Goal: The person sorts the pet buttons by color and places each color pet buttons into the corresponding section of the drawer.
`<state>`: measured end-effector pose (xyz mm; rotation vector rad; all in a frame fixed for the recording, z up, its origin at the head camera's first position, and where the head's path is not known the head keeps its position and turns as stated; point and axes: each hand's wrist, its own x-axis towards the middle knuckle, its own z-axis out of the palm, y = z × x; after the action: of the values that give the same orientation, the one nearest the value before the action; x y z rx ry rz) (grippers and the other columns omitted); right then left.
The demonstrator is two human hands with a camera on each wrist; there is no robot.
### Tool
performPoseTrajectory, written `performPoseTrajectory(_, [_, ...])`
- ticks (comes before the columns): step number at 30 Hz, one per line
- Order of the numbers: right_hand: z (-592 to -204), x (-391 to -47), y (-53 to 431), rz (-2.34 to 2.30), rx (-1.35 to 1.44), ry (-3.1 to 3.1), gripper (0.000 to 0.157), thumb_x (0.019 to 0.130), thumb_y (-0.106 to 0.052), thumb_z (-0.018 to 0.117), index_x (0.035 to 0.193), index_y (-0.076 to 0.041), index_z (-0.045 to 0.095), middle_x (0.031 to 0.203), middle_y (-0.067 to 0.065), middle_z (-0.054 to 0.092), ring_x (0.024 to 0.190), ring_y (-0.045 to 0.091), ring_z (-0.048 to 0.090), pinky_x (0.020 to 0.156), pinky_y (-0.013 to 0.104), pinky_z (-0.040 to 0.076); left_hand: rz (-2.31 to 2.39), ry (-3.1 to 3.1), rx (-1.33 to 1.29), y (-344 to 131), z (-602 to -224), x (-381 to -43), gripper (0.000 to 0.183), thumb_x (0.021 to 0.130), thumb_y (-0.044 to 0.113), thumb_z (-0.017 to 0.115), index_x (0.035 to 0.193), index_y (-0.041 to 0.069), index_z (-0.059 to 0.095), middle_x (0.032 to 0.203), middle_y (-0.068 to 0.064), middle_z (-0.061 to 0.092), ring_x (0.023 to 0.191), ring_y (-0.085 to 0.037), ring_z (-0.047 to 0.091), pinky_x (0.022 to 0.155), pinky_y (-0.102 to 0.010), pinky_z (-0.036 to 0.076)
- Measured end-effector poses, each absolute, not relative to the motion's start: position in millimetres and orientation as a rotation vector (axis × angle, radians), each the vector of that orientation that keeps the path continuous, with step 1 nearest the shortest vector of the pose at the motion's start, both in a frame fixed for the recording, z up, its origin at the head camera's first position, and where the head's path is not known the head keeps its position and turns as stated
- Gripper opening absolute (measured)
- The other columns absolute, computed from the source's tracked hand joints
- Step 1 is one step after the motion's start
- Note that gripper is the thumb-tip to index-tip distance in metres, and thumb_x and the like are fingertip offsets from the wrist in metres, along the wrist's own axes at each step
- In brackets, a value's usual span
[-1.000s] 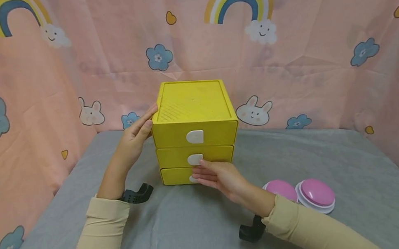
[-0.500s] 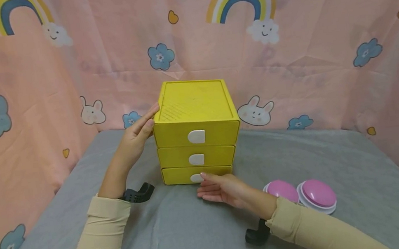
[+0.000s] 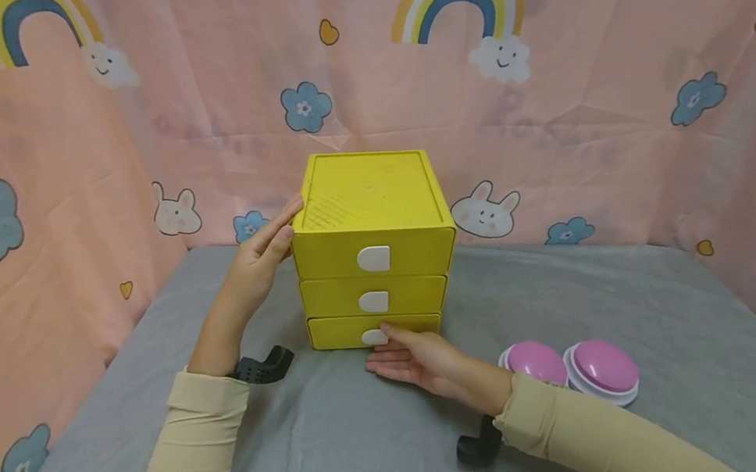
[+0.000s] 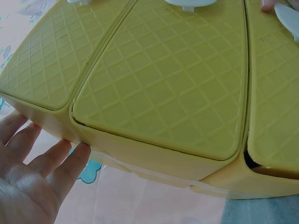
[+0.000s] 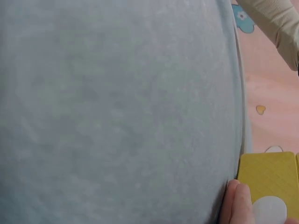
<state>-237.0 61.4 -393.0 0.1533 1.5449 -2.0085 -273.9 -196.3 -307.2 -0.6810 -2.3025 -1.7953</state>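
A yellow cabinet (image 3: 372,189) with three stacked drawers and white handles stands on the grey cloth. My left hand (image 3: 251,271) rests its straight fingers along the cabinet's left side; the left wrist view shows its fingertips (image 4: 81,151) on the side wall. At the bottom drawer (image 3: 340,333), my right hand (image 3: 428,356) has its thumb tip by the white handle (image 3: 373,337). Its other fingers extend below that handle. The right wrist view shows its fingers (image 5: 242,205) beside the handle. A narrow dark gap shows at one bottom-drawer corner in the left wrist view.
Two pink domed buttons (image 3: 602,366) on white bases sit to the right, one partly behind the right forearm. A pink printed curtain (image 3: 369,103) hangs behind the grey-covered table (image 3: 347,444). Black wrist mounts (image 3: 265,366) jut from both wrists.
My right hand has moved down from the middle drawer's handle to the bottom one, its thumb now at that handle. The left hand stays against the cabinet's side.
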Motion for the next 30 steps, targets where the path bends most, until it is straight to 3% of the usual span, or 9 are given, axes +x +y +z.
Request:
performPoseTrajectory(6, [-392, -231, 64, -1.961, 0.158, 1.574, 0.054, 0.105, -0.029, 0.052, 0.134, 0.015, 0.049, 0.112, 0.021, 0.071, 0.095, 0.022, 0.072, 0.095, 0.036, 0.058, -1.792, -2.306, -0.679, -196, -308, -274, 0.049, 0.109, 0.035, 0.036, 0.157, 0.022, 0.034, 0.166, 0.01, 0.021, 0.152, -0.017, 0.026, 0.119, -0.05, 0.035])
performPoseTrajectory(14, [-391, -207, 68, -1.875, 0.102, 1.6, 0.055, 0.104, -0.033, 0.052, 0.134, 0.013, 0.052, 0.114, 0.02, 0.072, 0.097, 0.02, 0.073, 0.093, 0.034, 0.059, -1.79, -2.305, -0.69, -196, -308, -274, 0.049, 0.109, 0.034, 0.036, 0.157, 0.022, 0.034, 0.166, 0.009, 0.021, 0.152, -0.017, 0.026, 0.119, -0.05, 0.036])
performPoseTrajectory(30, [-390, -160, 78, -1.754, 0.07, 1.631, 0.052, 0.104, -0.033, 0.052, 0.133, 0.01, 0.057, 0.101, 0.01, 0.074, 0.094, 0.017, 0.074, 0.09, 0.031, 0.06, -1.78, -2.299, -0.699, -197, -308, -274, 0.049, 0.109, 0.034, 0.036, 0.157, 0.022, 0.034, 0.167, 0.006, 0.02, 0.152, -0.017, 0.027, 0.119, -0.049, 0.036])
